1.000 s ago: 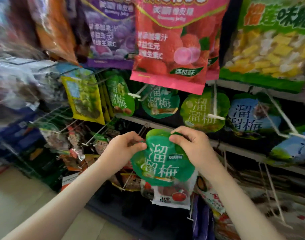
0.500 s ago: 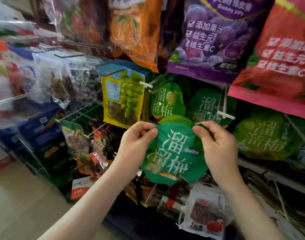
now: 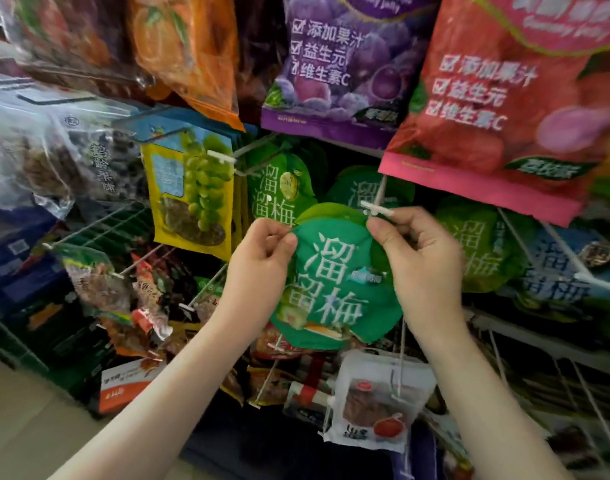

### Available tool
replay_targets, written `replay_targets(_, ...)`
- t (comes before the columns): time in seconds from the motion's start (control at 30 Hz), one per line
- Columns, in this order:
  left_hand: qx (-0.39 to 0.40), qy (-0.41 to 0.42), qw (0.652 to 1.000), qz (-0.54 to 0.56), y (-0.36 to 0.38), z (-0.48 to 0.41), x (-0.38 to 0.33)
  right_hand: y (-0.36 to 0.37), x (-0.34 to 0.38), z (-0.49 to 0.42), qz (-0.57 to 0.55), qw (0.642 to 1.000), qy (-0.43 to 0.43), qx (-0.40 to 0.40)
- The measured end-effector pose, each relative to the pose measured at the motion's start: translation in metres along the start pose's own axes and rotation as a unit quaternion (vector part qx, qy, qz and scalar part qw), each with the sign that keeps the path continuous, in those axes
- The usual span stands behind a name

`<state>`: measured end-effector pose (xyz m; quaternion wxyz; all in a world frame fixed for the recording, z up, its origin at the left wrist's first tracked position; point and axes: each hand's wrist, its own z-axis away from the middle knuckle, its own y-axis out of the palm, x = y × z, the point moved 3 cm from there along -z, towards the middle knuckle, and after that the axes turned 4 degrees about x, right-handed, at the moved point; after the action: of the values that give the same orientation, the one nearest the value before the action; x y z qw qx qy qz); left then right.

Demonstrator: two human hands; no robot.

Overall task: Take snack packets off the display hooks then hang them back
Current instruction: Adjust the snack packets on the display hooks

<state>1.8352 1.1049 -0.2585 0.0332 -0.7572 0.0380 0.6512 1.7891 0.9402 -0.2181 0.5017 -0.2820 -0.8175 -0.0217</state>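
- Held packet (image 3: pixel 334 278) = landmark. L hand (image 3: pixel 262 268) pinches its top-left edge, R hand (image 3: pixel 421 261) its top-right edge.
- Hook tip (image 3: pixel 376 208): just above packet's top edge, next to R hand.
- Behind, up-left: twin packet A (image 3: pixel 279 188), hanging.
- Behind, straight above: twin packet B (image 3: pixel 365 188), on that hook.
- Right, past R hand: twin packet C (image 3: pixel 483 251).
- Left, past L hand: grape-photo pouch (image 3: pixel 192 199), front of a stack.
- Row above: jelly bag 1 (image 3: pixel 334 64) overhead, jelly bag 2 (image 3: pixel 504 98) up-right, side by side.
- Below: small bag (image 3: pixel 376 407) on a lower hook.
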Motion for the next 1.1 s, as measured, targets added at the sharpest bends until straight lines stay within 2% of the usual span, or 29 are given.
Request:
replay_targets(0.17, -0.077, 0.047, 0.995, -0.052, 0.005, 0.009, -0.002, 0.0, 0.014, 0.001, 0.011, 1.0, -0.02, 0.005)
replay_targets(0.33, -0.103, 0.088, 0.987, -0.081, 0.009, 0.012, -0.011, -0.001, 0.011, -0.002, -0.017, 1.0, 0.025, 0.009)
replay_targets(0.47, -0.122, 0.067, 0.985, -0.098, 0.013, 0.009, -0.011, 0.0, 0.007, -0.01, -0.039, 0.998, 0.048, 0.026)
replay_targets(0.67, -0.123, 0.039, 0.987, -0.096, 0.018, -0.001, -0.004, 0.004, -0.008, -0.023, -0.007, 0.997, 0.072, 0.039)
replay_targets(0.73, -0.123, 0.061, 0.982, -0.126, 0.022, -0.003, -0.002, 0.005, -0.013, -0.027, 0.024, 0.997, 0.067, 0.034)
replay_targets(0.8, -0.13, 0.141, 0.96, -0.203, 0.028, -0.006, 0.001, 0.005, -0.018, -0.035, 0.051, 0.997, 0.057, 0.017)
replay_targets(0.87, -0.11, 0.237, 0.922, -0.286, 0.037, -0.008, 0.005, 0.005, -0.026, -0.045, 0.07, 0.996, 0.049, 0.002)
replay_targets(0.93, -0.049, 0.3, 0.885, -0.353, 0.048, -0.012, 0.016, 0.004, -0.035, -0.056, 0.095, 0.995, 0.029, -0.006)
replay_targets(1.0, 0.036, 0.295, 0.871, -0.391, 0.061, -0.019, 0.029, 0.003, -0.044, -0.066, 0.126, 0.992, -0.005, -0.01)
replay_targets(1.1, 0.137, 0.22, 0.872, -0.416, 0.078, -0.035, 0.047, 0.004, -0.05, -0.078, 0.158, 0.986, -0.052, -0.03)
